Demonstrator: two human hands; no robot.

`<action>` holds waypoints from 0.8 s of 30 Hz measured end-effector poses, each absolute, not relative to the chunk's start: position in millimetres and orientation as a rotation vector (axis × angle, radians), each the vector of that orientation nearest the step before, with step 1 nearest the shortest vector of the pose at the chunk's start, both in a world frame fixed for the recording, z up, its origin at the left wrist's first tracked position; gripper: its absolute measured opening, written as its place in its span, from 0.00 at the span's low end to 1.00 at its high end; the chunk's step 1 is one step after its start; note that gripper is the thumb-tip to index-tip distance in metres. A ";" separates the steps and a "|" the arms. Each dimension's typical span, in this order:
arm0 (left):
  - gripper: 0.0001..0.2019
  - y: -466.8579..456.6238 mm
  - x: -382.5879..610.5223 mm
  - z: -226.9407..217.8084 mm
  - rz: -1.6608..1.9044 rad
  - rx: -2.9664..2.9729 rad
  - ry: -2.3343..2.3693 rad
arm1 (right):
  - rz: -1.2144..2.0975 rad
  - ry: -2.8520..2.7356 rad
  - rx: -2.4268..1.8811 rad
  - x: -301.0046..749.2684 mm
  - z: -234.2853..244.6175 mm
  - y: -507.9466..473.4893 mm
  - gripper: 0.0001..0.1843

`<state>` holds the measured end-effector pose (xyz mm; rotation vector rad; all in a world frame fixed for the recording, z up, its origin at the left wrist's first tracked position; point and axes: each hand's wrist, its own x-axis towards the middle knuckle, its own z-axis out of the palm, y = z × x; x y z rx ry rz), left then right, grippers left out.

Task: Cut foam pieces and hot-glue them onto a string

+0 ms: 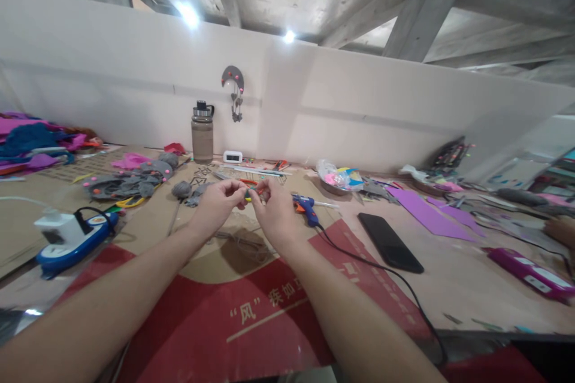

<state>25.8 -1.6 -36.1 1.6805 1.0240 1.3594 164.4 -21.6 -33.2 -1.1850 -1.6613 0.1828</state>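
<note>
Both my hands meet above the middle of the cardboard-covered table (pixel 449 287). My left hand (pixel 218 201) and my right hand (pixel 274 210) are closed in a pinch, fingertips together on a small green and orange piece (pixel 250 194) that is too small to name. A blue glue gun (pixel 306 206) lies just right of my right hand, its black cord running toward the near right edge. Grey felt pieces with pink dots (pixel 130 182) lie to the left of my left hand.
A black phone (pixel 390 242) lies right of the glue gun. A blue and white power strip (pixel 74 236) sits at the left. A water bottle (pixel 202 131) stands by the white wall. Purple sheets (pixel 426 209), a pink case (pixel 530 272) and another person's hand (pixel 559 230) are at the right.
</note>
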 end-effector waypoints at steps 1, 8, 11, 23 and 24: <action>0.11 -1.3 25.5 -35.6 1.360 1.683 1.034 | 0.181 -1.674 -1.176 164.7 -33.5 -21.2 0.08; 0.10 -1.5 21.2 -30.7 1.296 1.755 1.111 | 0.120 -1.794 -1.077 167.1 -36.5 -15.8 0.08; 0.10 0.1 18.5 -31.1 1.266 1.813 1.144 | 0.143 -1.801 -1.071 167.6 -38.7 -11.6 0.07; 0.13 8.4 17.1 -39.0 1.133 1.731 1.152 | 0.157 -1.888 -1.137 171.3 -45.0 -2.1 0.06; 0.13 9.2 16.9 -40.6 1.134 1.730 1.145 | 0.160 -1.892 -1.147 171.5 -46.1 -1.3 0.07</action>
